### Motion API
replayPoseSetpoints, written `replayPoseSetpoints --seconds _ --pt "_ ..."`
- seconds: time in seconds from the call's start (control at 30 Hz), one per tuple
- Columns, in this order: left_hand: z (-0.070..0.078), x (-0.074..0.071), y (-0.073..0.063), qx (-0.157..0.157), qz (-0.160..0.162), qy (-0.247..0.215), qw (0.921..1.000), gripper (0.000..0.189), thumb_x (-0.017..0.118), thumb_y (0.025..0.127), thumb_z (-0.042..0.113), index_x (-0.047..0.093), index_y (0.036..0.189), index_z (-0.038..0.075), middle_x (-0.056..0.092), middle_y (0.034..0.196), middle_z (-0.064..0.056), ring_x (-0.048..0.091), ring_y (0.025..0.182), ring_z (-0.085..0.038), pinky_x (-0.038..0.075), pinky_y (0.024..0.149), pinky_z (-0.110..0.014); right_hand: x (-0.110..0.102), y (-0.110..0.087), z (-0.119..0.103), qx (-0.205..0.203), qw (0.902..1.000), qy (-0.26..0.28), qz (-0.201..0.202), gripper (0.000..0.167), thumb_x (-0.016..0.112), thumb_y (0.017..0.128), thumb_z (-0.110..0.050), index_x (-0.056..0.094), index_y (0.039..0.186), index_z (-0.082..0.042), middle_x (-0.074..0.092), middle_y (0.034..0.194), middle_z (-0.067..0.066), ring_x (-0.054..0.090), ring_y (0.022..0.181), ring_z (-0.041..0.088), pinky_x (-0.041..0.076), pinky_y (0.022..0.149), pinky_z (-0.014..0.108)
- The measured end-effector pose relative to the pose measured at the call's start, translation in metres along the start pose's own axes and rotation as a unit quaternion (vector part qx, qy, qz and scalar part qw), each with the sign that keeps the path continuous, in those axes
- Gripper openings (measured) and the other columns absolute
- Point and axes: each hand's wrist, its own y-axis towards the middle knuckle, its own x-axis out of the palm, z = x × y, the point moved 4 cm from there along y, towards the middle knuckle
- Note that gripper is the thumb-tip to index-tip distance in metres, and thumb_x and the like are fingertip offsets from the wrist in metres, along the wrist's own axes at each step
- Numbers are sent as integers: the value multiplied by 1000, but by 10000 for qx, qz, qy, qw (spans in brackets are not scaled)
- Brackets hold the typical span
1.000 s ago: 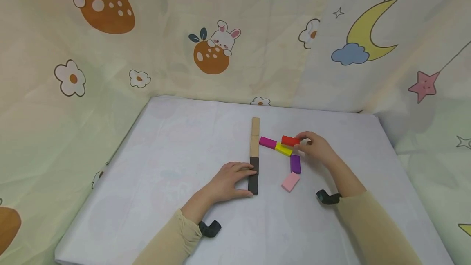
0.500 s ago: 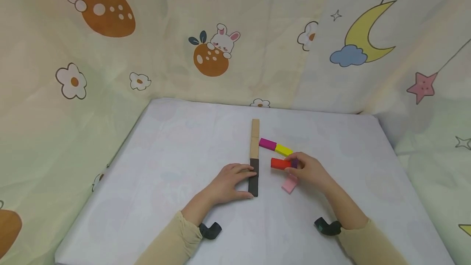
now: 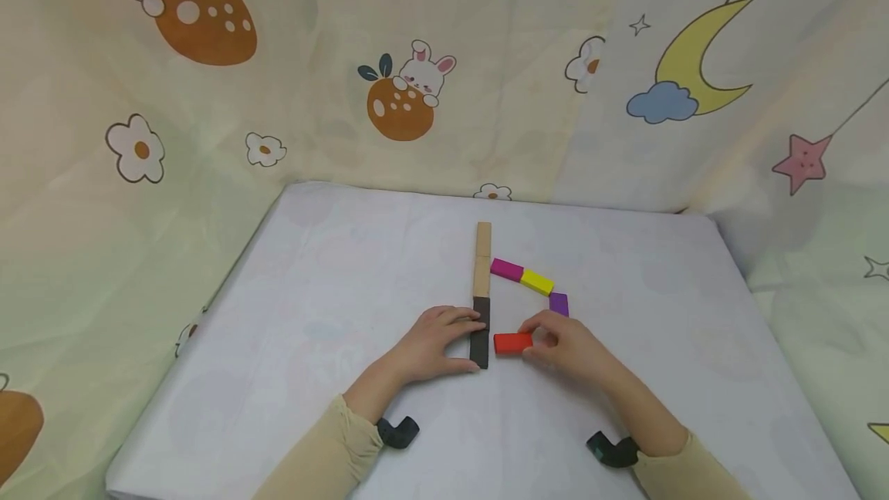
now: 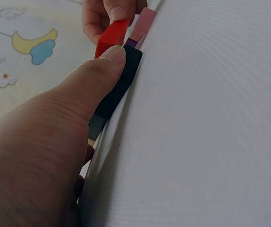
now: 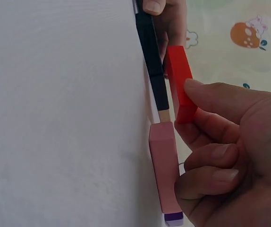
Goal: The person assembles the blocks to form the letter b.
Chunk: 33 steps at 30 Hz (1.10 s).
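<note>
My right hand (image 3: 572, 349) pinches a red wooden block (image 3: 512, 343) between thumb and fingers. In the right wrist view the red block (image 5: 179, 78) is held above the table, beside the row of black blocks. My left hand (image 3: 434, 342) rests on the two black blocks (image 3: 480, 346), its thumb at their near end and its fingertips further up. Two natural wood blocks (image 3: 482, 261) continue that line away from me. A magenta block (image 3: 507, 270), a yellow block (image 3: 537, 282) and a purple block (image 3: 559, 305) curve off to the right. The right hand hides the pink block (image 5: 165, 165) in the head view.
All the blocks lie on a white-covered table (image 3: 312, 268). Patterned cloth (image 3: 312, 60) with rabbits, flowers and a moon hangs behind and at the sides. Each wrist wears a black device (image 3: 398, 432).
The right hand has carried the red block toward me and left, from above the yellow block, past the purple one, to near the lower black block. The left hand has stayed in place.
</note>
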Motion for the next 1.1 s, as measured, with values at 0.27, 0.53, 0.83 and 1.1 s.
replayPoseSetpoints --seconds 0.27,0.53,0.83,1.1 --pt "3 -2 0 28 50 94 9999 66 62 86 66 49 144 37 43 150 15 38 140 -14 30 118 -43 4 -2 -3 -186 9997 -154 46 31 80 82 -26 68 110 -31 64 104 -10 53 90 14 49 73 27" --pt "3 -3 1 15 32 91 10000 67 63 85 66 49 144 37 43 150 15 38 140 -13 30 119 -42 11 -1 -5 -279 9985 -460 123 30 81 82 -27 69 109 -32 65 107 -13 53 91 11 49 76 27" --pt "2 -1 0 58 99 60 9999 66 63 85 66 49 144 38 43 150 15 38 140 -14 31 118 -43 14 0 -9 -214 9978 -620 117 30 82 81 -25 69 108 -31 62 103 -14 53 89 10 50 74 25" --pt "1 0 1 43 79 92 9999 66 65 85 64 50 143 37 43 150 15 39 139 -13 30 119 -42 15 2 -10 -282 9972 -688 71 28 82 80 -22 69 104 -30 62 105 -14 54 94 10 53 84 29"
